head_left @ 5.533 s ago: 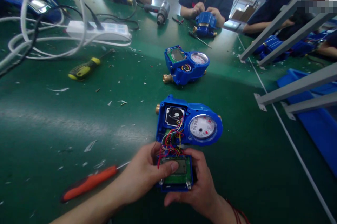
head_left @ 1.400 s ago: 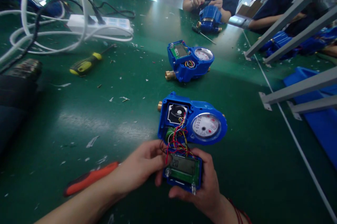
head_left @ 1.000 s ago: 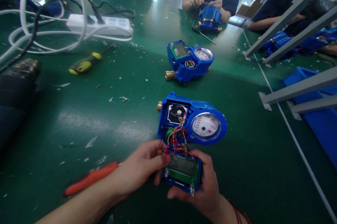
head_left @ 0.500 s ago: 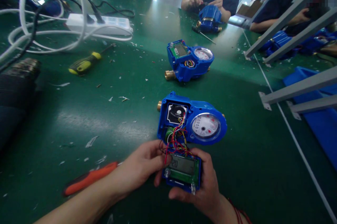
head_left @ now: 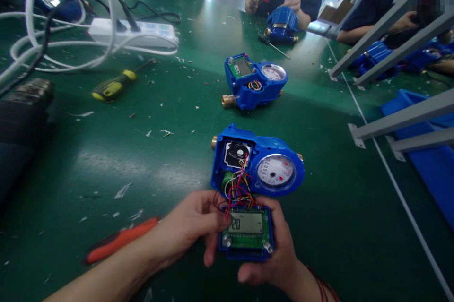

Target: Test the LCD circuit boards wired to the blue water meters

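Observation:
Between my hands is a blue-framed display module with a green circuit board and an LCD reading 20. My right hand grips it along its right side. My left hand is closed at its upper left corner, the thumb pressed on the screen's edge beside a red wire. Several coloured wires run from the module up into the opened housing of a blue water meter. That meter lies on the table just beyond, its round dial facing up. What my fingers do underneath is hidden.
A second opened water meter stands farther back. Left are an orange-handled tool, a yellow-black screwdriver and a white power strip with cables. Grey metal legs and a blue bin are right. Co-workers' hands work across the table.
The display module has tilted flatter toward me, so its screen reads more clearly. My right thumb has shifted slightly right. Across the table, a co-worker's hand has lifted away from a meter.

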Demonstrator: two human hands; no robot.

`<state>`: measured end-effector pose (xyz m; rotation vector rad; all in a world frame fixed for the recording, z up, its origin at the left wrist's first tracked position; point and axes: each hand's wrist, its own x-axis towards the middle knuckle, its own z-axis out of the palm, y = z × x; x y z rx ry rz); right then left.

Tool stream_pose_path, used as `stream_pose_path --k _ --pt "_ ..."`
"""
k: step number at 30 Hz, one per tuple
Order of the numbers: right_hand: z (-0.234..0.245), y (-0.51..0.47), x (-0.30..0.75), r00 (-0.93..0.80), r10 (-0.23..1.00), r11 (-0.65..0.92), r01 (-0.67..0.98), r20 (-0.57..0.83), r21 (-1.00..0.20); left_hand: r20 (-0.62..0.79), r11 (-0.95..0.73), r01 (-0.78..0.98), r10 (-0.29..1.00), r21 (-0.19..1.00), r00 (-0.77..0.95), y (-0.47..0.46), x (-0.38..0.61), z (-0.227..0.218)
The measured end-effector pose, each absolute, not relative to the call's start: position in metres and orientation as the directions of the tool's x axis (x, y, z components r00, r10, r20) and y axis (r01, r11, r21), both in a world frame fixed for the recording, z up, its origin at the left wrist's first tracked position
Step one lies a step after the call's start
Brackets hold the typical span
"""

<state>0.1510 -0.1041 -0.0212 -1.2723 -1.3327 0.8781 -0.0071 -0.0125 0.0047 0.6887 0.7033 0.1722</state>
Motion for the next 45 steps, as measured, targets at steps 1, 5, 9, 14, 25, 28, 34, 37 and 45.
stream_pose_path --k 1,5,9,14,25,28,34,37,45 --pt "-0.022 -0.105 0.151 0.086 0.976 0.18 0.186 0.199 -0.966 -0.54 0.783 0.068 0.36 0.618 0.761 -0.013 -0.007 0.005" --pt "-0.019 -0.106 0.151 0.048 0.982 0.168 0.225 0.183 -0.96 -0.551 0.821 0.055 0.33 0.568 0.767 -0.013 -0.007 0.007" --pt "-0.016 -0.104 0.152 0.051 0.987 0.135 0.236 0.151 -0.962 -0.541 0.832 0.032 0.331 0.553 0.773 -0.013 -0.006 0.007" --pt "-0.014 -0.1 0.151 0.064 0.988 0.127 0.178 0.14 -0.976 -0.548 0.843 0.022 0.329 0.538 0.769 -0.015 -0.007 0.002" --pt "-0.005 -0.096 0.149 0.095 0.982 0.128 0.313 0.165 -0.941 -0.568 0.859 0.041 0.3 0.51 0.766 -0.014 -0.007 0.002" --pt "-0.004 -0.095 0.149 0.088 0.984 0.124 0.294 0.157 -0.948 -0.566 0.861 0.043 0.294 0.507 0.77 -0.014 -0.007 0.001" --pt "-0.005 -0.097 0.15 0.088 0.983 0.127 0.31 0.161 -0.942 -0.562 0.853 0.054 0.293 0.518 0.773 -0.015 -0.007 0.0" --pt "-0.006 -0.097 0.15 0.09 0.982 0.129 0.312 0.164 -0.941 -0.568 0.859 0.052 0.289 0.508 0.77 -0.015 -0.006 0.0" --pt "-0.006 -0.096 0.15 0.077 0.984 0.133 0.29 0.162 -0.948 -0.558 0.849 0.057 0.294 0.526 0.776 -0.014 -0.007 0.001"
